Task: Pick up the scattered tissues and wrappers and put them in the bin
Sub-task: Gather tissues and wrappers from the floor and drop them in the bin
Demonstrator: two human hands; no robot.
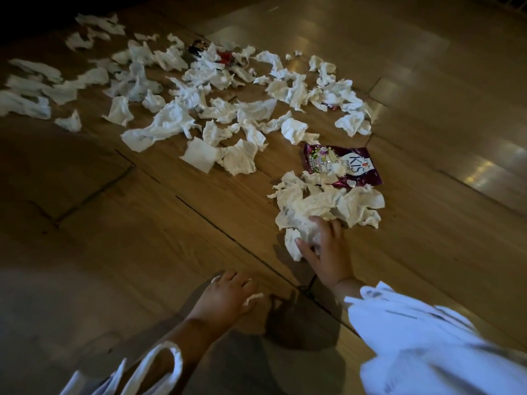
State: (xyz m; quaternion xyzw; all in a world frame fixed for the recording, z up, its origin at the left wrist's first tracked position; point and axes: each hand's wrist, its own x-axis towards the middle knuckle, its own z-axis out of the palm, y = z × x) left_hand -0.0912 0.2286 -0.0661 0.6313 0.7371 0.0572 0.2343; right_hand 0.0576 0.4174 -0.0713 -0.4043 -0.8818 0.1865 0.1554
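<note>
The wooden floor (142,223) was strewn with white tissues (171,118), a purple wrapper (356,163) lying among the nearest. The right hand (328,249) gripped a crumpled tissue (292,245) on the floor; the left hand (225,295) curled its fingers round a small scrap (252,298).
</note>
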